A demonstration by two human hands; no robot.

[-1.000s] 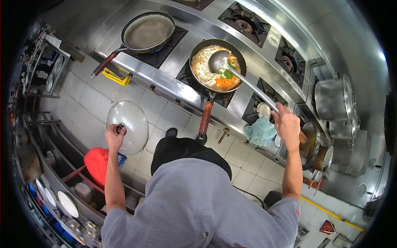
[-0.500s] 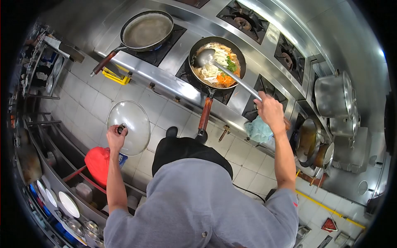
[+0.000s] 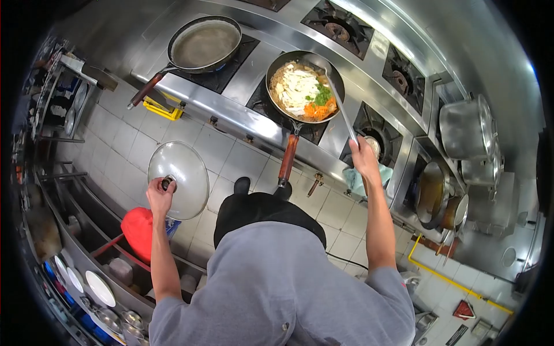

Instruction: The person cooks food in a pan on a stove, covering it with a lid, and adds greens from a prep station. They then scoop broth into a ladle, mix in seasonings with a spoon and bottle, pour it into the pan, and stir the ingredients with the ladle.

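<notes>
My right hand (image 3: 364, 155) is wrapped round the handle of a long metal ladle (image 3: 341, 105). The ladle's head reaches into the far right side of a frying pan (image 3: 271, 92), where its bowl is hard to make out. In the pan lie pale sliced pieces (image 3: 296, 86), chopped greens (image 3: 324, 95) and orange shreds (image 3: 321, 109) over a brownish layer. The pan's wooden handle (image 3: 288, 158) points toward my body. Low on the left, my left hand (image 3: 160, 195) grips the dark knob of a glass lid (image 3: 187, 183), held above the floor away from the stove.
A second frying pan (image 3: 206, 43) with cloudy liquid stands on the left burner. Beside my right hand, a pale green cloth (image 3: 356, 180) lies at the stove's front edge. Large metal pots (image 3: 465, 128) stand on the right. A red bag (image 3: 137, 233) is beside my left forearm.
The ladle's head has moved from the pan's left side to its far right side. My right hand has shifted slightly left and down. The lid has barely moved.
</notes>
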